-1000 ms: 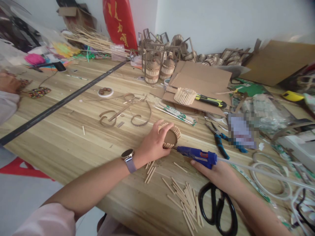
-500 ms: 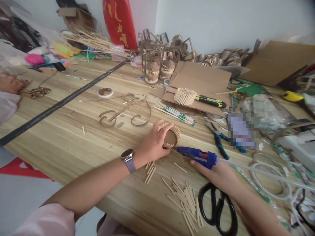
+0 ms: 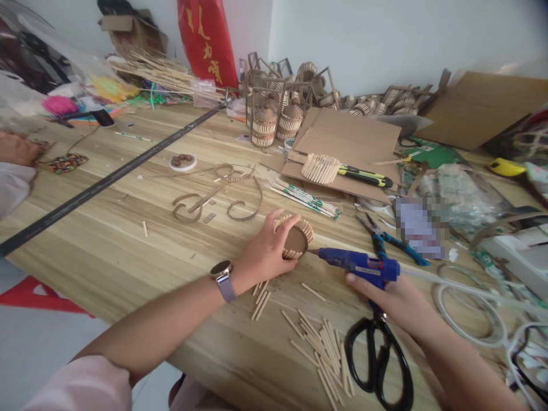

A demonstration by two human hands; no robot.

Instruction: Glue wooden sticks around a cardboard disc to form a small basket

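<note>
My left hand [image 3: 266,249] grips a small round basket [image 3: 297,236] made of a cardboard disc ringed with short wooden sticks, tipped on its side on the wooden table [image 3: 107,228]. My right hand [image 3: 391,297] is wrapped round a blue hot glue gun [image 3: 357,264]. The gun's nozzle points left at the basket's rim, with a small gap showing between them. Loose wooden sticks [image 3: 321,345] lie just in front of both hands.
Black scissors [image 3: 379,357] lie under my right wrist. Blue pliers [image 3: 391,242], a box cutter [image 3: 363,176], flat cardboard [image 3: 346,142] and finished stick baskets [image 3: 278,117] sit behind. A long black ruler [image 3: 107,180] crosses the table; another person's hand [image 3: 17,149] rests far left.
My right hand has drawn the glue gun back to the right, so its nozzle now stands a little off the basket. My left hand and the basket have stayed put.
</note>
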